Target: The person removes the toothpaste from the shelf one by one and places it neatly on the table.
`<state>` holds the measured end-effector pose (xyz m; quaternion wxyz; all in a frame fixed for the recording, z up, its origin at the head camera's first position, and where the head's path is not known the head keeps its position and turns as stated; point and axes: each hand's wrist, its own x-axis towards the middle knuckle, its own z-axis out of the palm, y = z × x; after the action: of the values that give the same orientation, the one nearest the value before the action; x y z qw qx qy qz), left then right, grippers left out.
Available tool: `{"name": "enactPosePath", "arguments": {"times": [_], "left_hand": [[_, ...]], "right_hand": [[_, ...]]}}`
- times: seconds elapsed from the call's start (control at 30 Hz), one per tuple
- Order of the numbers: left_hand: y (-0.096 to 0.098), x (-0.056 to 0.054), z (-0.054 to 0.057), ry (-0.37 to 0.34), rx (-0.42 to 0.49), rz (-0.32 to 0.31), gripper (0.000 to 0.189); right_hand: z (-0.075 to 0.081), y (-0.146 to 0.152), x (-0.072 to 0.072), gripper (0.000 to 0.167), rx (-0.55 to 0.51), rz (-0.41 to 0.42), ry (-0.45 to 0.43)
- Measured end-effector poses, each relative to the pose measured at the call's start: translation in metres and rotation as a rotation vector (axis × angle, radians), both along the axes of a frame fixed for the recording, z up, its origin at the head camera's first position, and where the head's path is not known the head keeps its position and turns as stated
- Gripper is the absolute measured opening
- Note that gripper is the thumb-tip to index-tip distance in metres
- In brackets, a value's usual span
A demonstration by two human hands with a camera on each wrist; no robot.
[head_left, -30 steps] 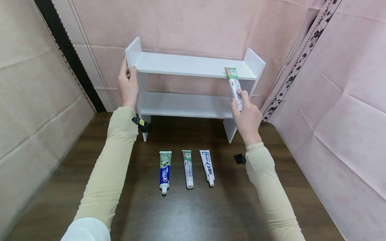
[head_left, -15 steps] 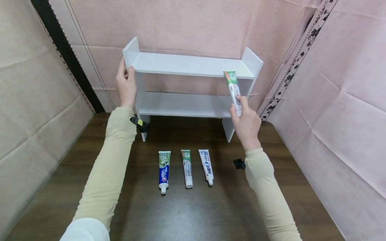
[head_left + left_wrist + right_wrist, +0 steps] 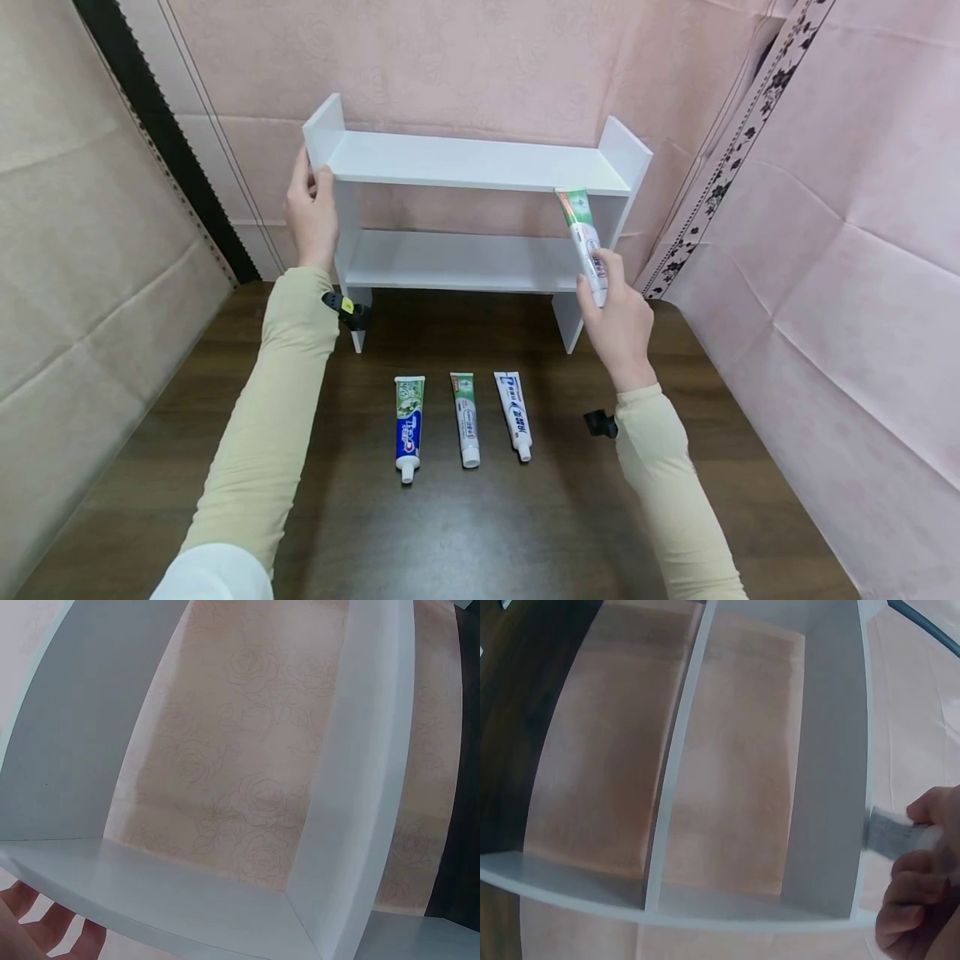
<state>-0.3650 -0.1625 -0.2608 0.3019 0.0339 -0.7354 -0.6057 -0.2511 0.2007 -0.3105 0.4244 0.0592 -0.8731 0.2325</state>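
A white two-tier shelf (image 3: 461, 258) stands at the back of the dark wooden table. At its left side panel, my left hand (image 3: 313, 218) grips the edge; in the left wrist view its fingers (image 3: 84, 941) curl behind the panel. My right hand (image 3: 618, 321) pinches a green-and-white toothpaste tube (image 3: 584, 237) by its lower end, flat end up, overlapping the shelf's right side in the head view. A blue-and-green toothpaste tube (image 3: 408, 425), a smaller green-and-white tube (image 3: 466, 419) and a white-and-blue tube (image 3: 513, 415) lie in a row before the shelf, caps toward me.
Pink fabric (image 3: 480, 67) hangs behind the shelf, and pale cloth walls (image 3: 855, 275) rise on both sides. The wooden tabletop (image 3: 450, 542) reaches forward from the shelf.
My right hand has drawn down and slightly back toward me, bringing the toothpaste tube lower against the upper shelf board. The left hand keeps its grip on the side panel.
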Motion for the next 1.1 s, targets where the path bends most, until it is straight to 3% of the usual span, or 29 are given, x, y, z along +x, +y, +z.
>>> {"name": "enactPosePath", "arguments": {"times": [0.17, 0.7, 0.93, 1.1], "left_hand": [[-0.002, 0.0, 0.001, 0.002, 0.002, -0.002, 0.047], [-0.001, 0.001, 0.0, -0.006, 0.017, -0.022, 0.047], [0.0, 0.001, 0.003, -0.02, -0.001, -0.01, 0.047], [-0.001, 0.001, 0.003, -0.025, -0.002, 0.002, 0.046]], "right_hand": [[-0.006, 0.009, 0.008, 0.036, -0.012, 0.037, 0.045], [-0.034, 0.022, 0.022, 0.031, 0.087, 0.133, -0.086], [-0.048, 0.028, 0.026, 0.027, 0.067, 0.106, -0.099], [-0.058, 0.033, 0.027, 0.024, 0.069, 0.072, -0.156]]}}
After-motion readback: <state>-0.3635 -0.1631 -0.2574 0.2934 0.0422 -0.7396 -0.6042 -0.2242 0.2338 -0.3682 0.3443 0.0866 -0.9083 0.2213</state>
